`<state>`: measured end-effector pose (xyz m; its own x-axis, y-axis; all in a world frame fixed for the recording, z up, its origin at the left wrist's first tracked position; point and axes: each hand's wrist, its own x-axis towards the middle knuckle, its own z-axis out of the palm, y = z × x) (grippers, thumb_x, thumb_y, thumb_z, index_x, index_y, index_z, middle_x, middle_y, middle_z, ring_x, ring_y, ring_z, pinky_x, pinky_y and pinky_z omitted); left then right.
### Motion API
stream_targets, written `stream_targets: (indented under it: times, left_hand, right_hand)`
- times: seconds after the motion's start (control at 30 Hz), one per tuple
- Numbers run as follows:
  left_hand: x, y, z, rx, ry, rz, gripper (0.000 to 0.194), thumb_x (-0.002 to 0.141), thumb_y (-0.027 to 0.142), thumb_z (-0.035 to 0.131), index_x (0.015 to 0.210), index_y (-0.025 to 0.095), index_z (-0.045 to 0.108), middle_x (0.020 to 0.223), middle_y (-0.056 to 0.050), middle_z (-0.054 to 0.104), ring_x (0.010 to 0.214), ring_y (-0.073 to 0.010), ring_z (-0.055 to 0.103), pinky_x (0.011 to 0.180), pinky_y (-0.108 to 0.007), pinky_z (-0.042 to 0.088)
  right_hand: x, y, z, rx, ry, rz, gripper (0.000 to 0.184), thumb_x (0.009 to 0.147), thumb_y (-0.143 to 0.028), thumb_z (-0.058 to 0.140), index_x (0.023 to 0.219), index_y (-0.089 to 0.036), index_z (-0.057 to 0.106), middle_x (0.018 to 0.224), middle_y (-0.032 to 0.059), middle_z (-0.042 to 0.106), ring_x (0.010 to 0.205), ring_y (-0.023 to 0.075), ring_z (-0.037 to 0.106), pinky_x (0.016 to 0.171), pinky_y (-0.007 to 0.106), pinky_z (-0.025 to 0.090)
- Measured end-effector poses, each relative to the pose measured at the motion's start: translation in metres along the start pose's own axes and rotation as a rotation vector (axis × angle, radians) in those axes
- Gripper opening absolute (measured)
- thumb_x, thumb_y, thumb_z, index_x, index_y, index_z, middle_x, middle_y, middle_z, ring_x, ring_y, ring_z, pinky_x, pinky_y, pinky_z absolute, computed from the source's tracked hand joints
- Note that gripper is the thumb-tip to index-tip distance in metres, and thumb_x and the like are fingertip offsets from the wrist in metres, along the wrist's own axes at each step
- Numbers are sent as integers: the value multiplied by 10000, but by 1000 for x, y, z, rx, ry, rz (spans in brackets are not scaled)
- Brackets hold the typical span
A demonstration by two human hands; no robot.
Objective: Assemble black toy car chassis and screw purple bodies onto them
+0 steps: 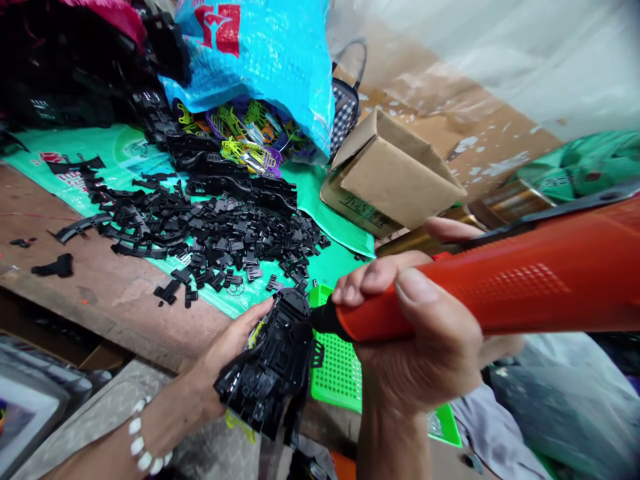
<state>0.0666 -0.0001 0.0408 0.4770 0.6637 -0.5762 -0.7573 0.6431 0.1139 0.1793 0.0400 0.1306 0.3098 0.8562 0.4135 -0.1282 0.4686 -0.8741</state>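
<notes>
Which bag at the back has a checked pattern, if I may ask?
The small handled bag, between the blue sack and cardboard box; the sack is plain blue with a red logo.

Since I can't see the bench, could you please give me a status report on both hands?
Right hand gripping red tool. Left hand holding black plastic assembly. Tool tip at assembly's upper end, contact unclear; green basket just beyond.

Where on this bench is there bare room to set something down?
Bare brown tabletop shows between the green sheet and the left hand. A smaller bare patch of sheet lies between the black parts pile and the cardboard box. The sheet's middle is crowded.
</notes>
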Motion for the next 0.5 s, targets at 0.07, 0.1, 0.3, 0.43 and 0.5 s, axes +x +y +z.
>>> stream_targets:
  times: [0.07,0.1,0.3,0.43,0.5]
  left_hand:
    - [1,-1,1,18,-30,15,83,814,254,682,803,237,763,844,45,764,986,-131,678,867,-159,485]
    - [1,-1,2,30,-31,49,71,802,250,697,781,240,763,824,54,762,983,-125,677,868,-150,479]
    - [1,-1,5,81,-29,127,109,797,226,707,700,232,756,739,85,747,823,-77,676,833,-106,450]
    - [0,-3,6,27,-12,69,157,828,230,669,701,240,760,736,84,749,728,-75,672,787,-118,469]
    - [1,-3,5,74,0,7,147,824,296,671,733,235,768,734,59,753,707,-111,683,746,-165,502]
  right_hand:
    - [0,2,-2,2,-32,5,315,669,-158,674,950,-229,548,549,-73,595,398,146,540,395,304,463]
    - [0,4,-3,18,-63,9,292,676,-158,672,930,-233,548,554,-74,591,404,138,542,402,299,469]
    - [0,16,-10,72,-402,17,294,716,-265,705,959,-262,539,577,-81,588,409,130,533,365,281,449]
    - [-2,7,-5,-48,-263,-17,358,704,-270,711,1022,-268,548,618,-69,606,444,148,553,416,317,471]
    - [3,-1,-8,-50,-95,-59,384,679,-240,719,1016,-255,535,601,-69,605,434,155,552,414,318,460]
